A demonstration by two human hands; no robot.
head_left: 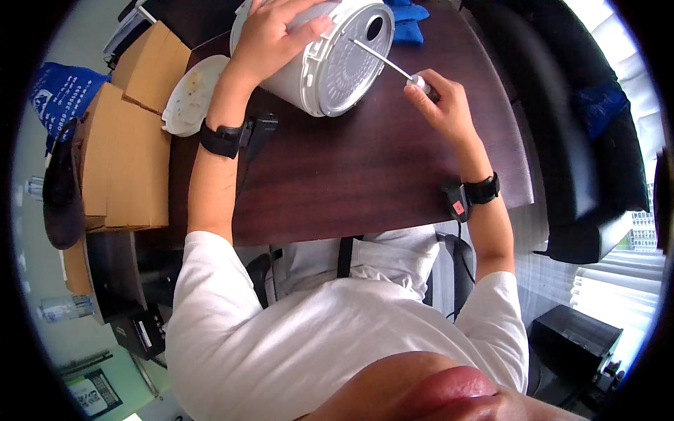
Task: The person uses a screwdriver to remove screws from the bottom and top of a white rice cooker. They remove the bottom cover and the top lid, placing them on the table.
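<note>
A white cylindrical plastic drum lies on its side on the dark table, its grey, hole-patterned round end facing right. One larger dark opening sits near the top of that end. My left hand grips the drum from above, thumb pointing along its side, some fingers cut off by the picture's top edge. In my right hand is a screwdriver with a light and dark handle. Its long thin shaft slants up to the left, and its tip appears to touch the round end near the middle.
A white round lid-like piece leans by the cardboard boxes on the left. Blue cloth lies behind the drum. The dark wooden table ends before my lap. A black sofa stands at the right.
</note>
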